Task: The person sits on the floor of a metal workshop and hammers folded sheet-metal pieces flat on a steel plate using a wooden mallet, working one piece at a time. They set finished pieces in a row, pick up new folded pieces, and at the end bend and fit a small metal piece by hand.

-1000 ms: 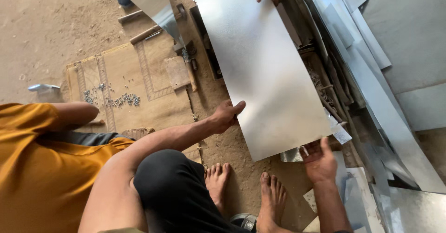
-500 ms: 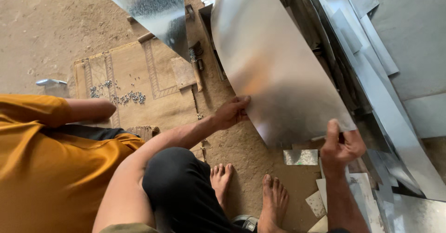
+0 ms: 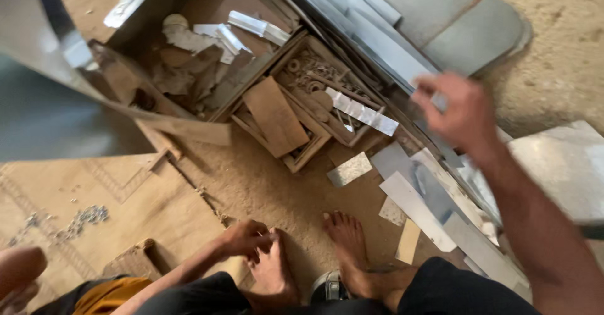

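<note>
The floor [image 3: 264, 183] is bare earth, matt, sandy and rough. A brown mat [image 3: 94, 195] of coarse woven cloth lies on it, with small shiny metal bits [image 3: 85, 216] scattered across it. The wooden tray [image 3: 302, 110] has raw, unfinished slats and holds dull grey metal parts and a flat piece of brown card [image 3: 274, 115]. Thin sheet-metal strips [image 3: 421, 195], smooth and silvery with a soft sheen, lie beside it. The large curved metal sheet [image 3: 38, 51] is smooth and glossy, blurred at the edge. The box [image 3: 189, 44] holds crumpled, matt paper-like scraps.
</note>
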